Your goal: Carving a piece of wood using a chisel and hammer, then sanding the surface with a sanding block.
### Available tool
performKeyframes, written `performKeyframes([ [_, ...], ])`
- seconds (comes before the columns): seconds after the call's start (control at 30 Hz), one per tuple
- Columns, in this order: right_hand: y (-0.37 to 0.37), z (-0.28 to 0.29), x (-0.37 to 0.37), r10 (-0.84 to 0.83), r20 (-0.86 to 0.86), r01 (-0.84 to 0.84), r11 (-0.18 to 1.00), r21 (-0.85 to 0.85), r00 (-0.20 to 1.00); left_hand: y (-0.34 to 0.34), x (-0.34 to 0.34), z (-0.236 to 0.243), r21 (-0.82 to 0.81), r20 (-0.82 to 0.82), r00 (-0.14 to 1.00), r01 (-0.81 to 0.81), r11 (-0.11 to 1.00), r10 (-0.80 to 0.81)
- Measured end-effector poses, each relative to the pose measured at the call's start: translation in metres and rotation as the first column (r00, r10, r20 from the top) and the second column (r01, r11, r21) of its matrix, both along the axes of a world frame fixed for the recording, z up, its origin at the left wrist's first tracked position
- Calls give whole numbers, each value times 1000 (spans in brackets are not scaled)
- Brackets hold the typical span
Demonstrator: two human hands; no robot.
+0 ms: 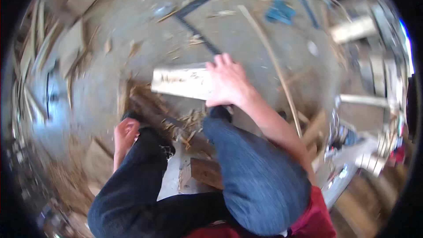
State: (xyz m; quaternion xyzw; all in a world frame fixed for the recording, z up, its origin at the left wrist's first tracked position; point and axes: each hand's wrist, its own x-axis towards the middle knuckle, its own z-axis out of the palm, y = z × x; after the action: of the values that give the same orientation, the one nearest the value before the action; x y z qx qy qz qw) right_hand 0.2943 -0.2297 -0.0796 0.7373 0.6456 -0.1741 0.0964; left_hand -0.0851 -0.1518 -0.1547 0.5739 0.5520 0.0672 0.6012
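Observation:
My right hand (227,81) is closed on one end of a pale wooden block (180,81), above the floor in front of my knees. The block's face is bright, with a rough darker patch along it. Beside my left leg, my left hand (125,136) is curled, its fingers bent next to something dark. Blur hides what it grips, if anything. Wood shavings (191,125) lie between my feet, next to a brown log-like piece (150,108). Closer to me, a reddish-brown wood block (206,172) sits between my legs.
A dark angled metal bar (194,31) and a long thin wooden strip (273,61) lie on the grey floor ahead. A blue crumpled item (280,11) is at the far right. Wood boards (42,39) lean at left; more pieces (354,30) crowd the right side.

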Motion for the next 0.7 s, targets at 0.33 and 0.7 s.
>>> performKeyframes([
  [0.33, -267, 112, 93, -643, -304, 708, 674, 211, 703, -1, -25, -2, -332, 591, 773, -29, 943, 232],
  [0.7, -516, -68, -66, 346, -711, 700, -181, -691, -612, -19, -59, 65, 94, 465, 853, -315, 944, 239],
])
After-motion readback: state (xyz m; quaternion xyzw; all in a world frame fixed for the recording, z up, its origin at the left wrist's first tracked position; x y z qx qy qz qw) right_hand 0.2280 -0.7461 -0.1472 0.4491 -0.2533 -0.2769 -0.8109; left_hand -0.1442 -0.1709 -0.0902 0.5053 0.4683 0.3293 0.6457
